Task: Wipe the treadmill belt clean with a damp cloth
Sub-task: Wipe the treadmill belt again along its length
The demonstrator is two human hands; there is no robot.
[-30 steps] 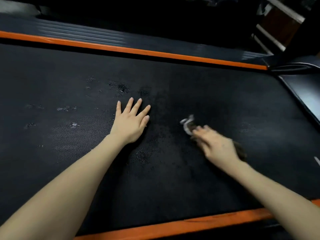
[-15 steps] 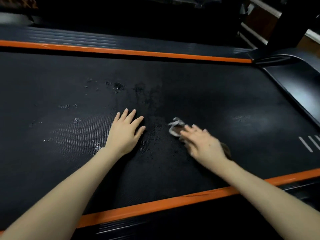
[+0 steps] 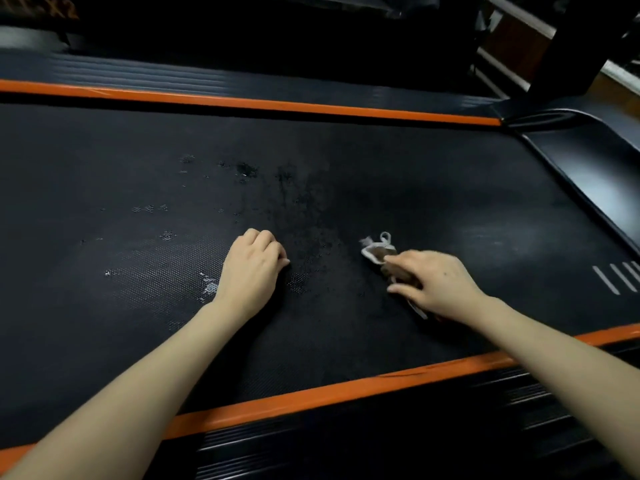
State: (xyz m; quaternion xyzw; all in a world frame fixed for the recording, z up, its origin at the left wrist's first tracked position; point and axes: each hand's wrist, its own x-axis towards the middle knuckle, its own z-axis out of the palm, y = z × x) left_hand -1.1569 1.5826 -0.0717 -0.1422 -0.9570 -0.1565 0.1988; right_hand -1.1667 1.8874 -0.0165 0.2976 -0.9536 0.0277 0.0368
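Fingers (image 3: 408, 259) of my right hand (image 3: 437, 283) pinch the damp cloth (image 3: 376, 251) against the treadmill belt (image 3: 381, 161), mid-belt, to scrub the speckled patch (image 3: 311, 251); my left hand (image 3: 252, 268) rests curled, holding nothing, knuckles down beside it, a brace I reckon

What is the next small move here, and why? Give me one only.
Probably slide the cloth left across the belt, toward the pale specks beside the left hand. The right hand grips the cloth on a darker stretch, while more specks dot the belt further left. The left hand, fingers curled, rests in the way and would likely need to lift.
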